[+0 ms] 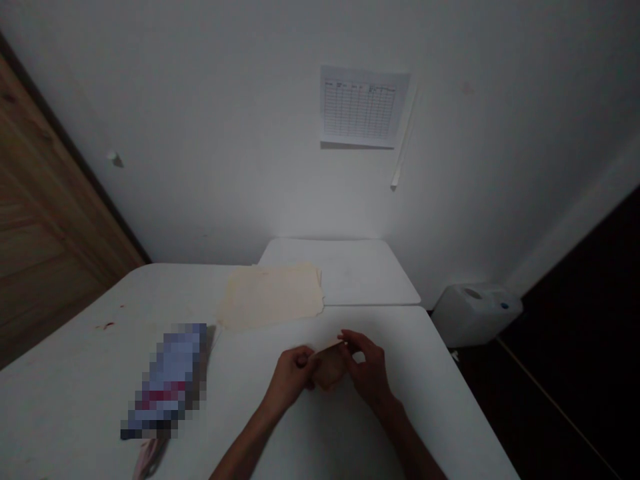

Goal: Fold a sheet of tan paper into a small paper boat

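head view. a small, thin brown piece [330, 368], probably paper or card, is held between the left hand [294, 375] and the right hand [369, 367] over the white surface [440, 400]; whether its lower edge touches down cannot be told. judged by its look, it should be very light, flexible, hardly slippery and easily creased or torn; the ends of its upper edge seem best for a gentle pinch. the left fingers are narrowed on its left end, the right fingers on its upper right corner; its middle shows uncovered between them.
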Action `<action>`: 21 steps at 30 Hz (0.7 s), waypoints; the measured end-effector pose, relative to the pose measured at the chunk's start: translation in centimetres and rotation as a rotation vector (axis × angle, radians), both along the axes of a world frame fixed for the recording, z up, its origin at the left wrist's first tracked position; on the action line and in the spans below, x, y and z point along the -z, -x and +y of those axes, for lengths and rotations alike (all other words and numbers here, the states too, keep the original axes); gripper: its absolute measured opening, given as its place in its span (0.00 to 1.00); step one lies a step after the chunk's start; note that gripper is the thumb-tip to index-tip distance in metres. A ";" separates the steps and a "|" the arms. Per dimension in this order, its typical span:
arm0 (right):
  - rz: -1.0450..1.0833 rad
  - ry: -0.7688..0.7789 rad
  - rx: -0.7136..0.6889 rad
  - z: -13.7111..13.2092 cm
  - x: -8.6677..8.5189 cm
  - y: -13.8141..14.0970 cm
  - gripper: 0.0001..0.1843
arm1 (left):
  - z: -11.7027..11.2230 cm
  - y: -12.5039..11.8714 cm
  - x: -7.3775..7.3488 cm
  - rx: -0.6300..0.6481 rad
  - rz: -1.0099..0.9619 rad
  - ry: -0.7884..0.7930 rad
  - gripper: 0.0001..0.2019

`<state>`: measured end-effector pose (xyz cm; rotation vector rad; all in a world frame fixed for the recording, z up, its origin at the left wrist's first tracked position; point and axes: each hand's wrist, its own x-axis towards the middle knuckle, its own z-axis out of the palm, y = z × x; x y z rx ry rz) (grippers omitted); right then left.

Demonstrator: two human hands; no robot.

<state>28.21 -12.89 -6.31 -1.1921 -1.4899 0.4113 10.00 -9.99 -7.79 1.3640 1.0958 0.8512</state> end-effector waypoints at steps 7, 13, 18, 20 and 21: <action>0.193 0.314 -0.243 0.4 0.3 -0.6 0.16 | 0.0 0.4 -0.2 -0.020 -0.192 0.083 0.15; 0.351 0.432 -0.313 0.6 0.9 -1.0 0.19 | -0.1 0.2 -0.4 -0.054 -0.123 0.068 0.15; 0.319 0.463 -0.319 0.3 0.4 -1.1 0.23 | -0.2 0.1 -0.6 -0.037 -0.073 0.023 0.16; 0.290 0.459 -0.327 0.1 0.2 -1.0 0.24 | -0.1 0.2 -0.5 -0.029 -0.043 -0.021 0.16; 0.282 0.451 -0.336 0.1 0.2 -1.0 0.25 | -0.1 0.3 -0.4 -0.028 -0.022 -0.040 0.15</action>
